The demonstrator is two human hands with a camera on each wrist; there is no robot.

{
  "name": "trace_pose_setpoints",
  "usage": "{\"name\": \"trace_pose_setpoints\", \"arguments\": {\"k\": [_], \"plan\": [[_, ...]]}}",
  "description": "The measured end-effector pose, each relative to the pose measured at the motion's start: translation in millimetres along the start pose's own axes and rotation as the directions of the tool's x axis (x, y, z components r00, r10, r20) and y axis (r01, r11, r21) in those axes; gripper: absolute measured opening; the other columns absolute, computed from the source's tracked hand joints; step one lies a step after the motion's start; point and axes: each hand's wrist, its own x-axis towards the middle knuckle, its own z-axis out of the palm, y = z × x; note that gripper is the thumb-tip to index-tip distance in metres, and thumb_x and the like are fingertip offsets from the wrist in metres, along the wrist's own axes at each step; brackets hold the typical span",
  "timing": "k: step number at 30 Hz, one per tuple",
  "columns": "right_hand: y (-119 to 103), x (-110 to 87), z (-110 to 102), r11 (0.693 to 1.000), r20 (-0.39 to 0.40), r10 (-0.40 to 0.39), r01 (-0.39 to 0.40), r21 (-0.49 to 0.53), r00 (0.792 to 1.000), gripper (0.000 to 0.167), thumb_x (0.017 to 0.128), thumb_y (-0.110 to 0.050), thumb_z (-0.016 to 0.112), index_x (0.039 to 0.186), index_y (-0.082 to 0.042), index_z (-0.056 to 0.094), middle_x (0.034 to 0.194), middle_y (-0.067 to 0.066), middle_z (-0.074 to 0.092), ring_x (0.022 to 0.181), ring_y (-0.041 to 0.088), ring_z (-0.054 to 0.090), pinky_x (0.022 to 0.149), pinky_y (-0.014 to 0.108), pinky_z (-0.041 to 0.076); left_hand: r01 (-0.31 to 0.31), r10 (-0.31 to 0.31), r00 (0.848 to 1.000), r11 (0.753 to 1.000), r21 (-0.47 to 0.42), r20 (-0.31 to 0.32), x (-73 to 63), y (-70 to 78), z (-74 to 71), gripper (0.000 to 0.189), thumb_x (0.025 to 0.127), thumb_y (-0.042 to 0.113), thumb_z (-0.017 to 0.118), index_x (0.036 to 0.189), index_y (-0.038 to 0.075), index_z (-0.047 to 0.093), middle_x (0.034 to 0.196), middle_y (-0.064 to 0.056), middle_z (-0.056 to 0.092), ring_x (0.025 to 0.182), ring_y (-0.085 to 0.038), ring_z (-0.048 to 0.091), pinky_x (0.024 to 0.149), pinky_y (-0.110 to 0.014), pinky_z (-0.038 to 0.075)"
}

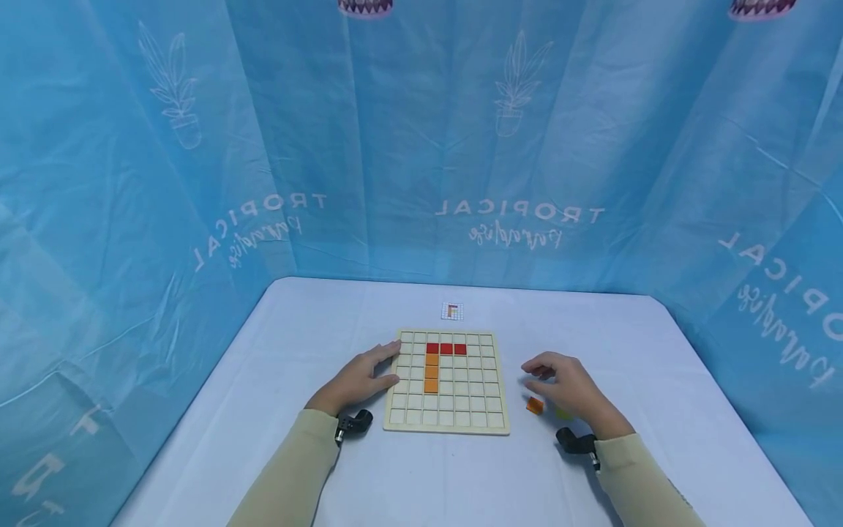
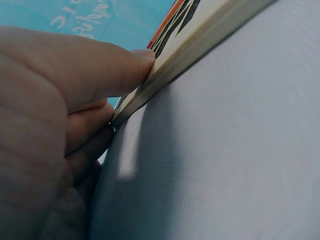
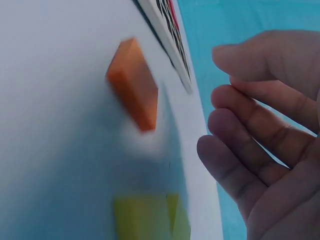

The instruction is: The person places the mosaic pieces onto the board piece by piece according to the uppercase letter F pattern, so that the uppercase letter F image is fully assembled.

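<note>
A pale wooden grid board (image 1: 446, 419) lies on the white table. In it, three red squares (image 1: 446, 349) form a row, with a column of orange squares (image 1: 431, 373) running down from below its left end. My left hand (image 1: 356, 377) touches the board's left edge; the thumb (image 2: 120, 67) and fingertips meet the rim in the left wrist view. Right of the board, my right hand (image 1: 565, 382) hovers with loosely bent fingers and holds nothing. Close by it are a loose orange block (image 3: 132, 85) and a yellow-green piece (image 3: 142, 217), partly hidden by the hand in the head view.
A small printed pattern card (image 1: 452, 312) lies behind the board. Blue printed curtains (image 1: 421, 146) hang around the back and sides of the table. Each wrist carries a small black camera (image 1: 576, 442).
</note>
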Motion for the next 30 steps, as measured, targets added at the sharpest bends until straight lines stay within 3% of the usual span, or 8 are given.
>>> {"name": "trace_pose_setpoints", "arguments": {"k": [5,13,23,30], "plan": [[7.4,-9.6,-5.8,1.0,0.047,0.022,-0.022,-0.004,0.999,0.026,0.087,-0.014,0.089,0.111,-0.01,0.079,0.107,-0.003,0.072,0.094,0.018,0.065,0.086,0.04,0.059,0.015,-0.015,1.0,1.0,-0.011,-0.003,-0.4,0.9,-0.1,0.074,0.101,0.032,0.075,0.164,0.015,0.04,0.168,0.002,0.036,0.156,-0.028,0.024,0.125,-0.048,0.023],[7.1,-21.0,-4.3,0.998,0.148,-0.062,0.063,-0.002,0.987,0.039,0.079,-0.024,0.096,0.112,-0.016,0.077,0.109,-0.008,0.071,0.097,0.016,0.064,0.092,0.039,0.058,0.02,-0.02,1.0,1.0,-0.01,-0.009,-0.2,-0.1,0.7,0.074,0.1,0.033,0.076,0.164,0.016,0.041,0.167,0.003,0.037,0.156,-0.026,0.026,0.124,-0.049,0.025],[6.5,-23.1,2.1,0.998,0.157,-0.017,0.026,-0.06,0.987,0.032,0.08,-0.008,0.093,0.104,-0.023,0.077,0.103,-0.016,0.068,0.097,0.01,0.063,0.094,0.04,0.058,0.028,-0.028,1.0,0.999,-0.016,0.007,2.5,-2.2,2.2,0.074,0.101,0.033,0.075,0.164,0.017,0.04,0.168,0.003,0.035,0.156,-0.024,0.024,0.124,-0.047,0.026],[6.7,-24.2,2.6,0.992,0.15,-0.078,0.092,-0.088,0.986,0.029,0.087,-0.004,0.087,0.107,-0.022,0.077,0.106,-0.017,0.069,0.102,0.009,0.064,0.095,0.041,0.058,0.031,-0.031,0.999,1.0,-0.003,0.006,2.7,-3.0,1.9,0.074,0.101,0.034,0.075,0.164,0.017,0.04,0.168,0.003,0.035,0.156,-0.024,0.026,0.124,-0.046,0.027]]}}
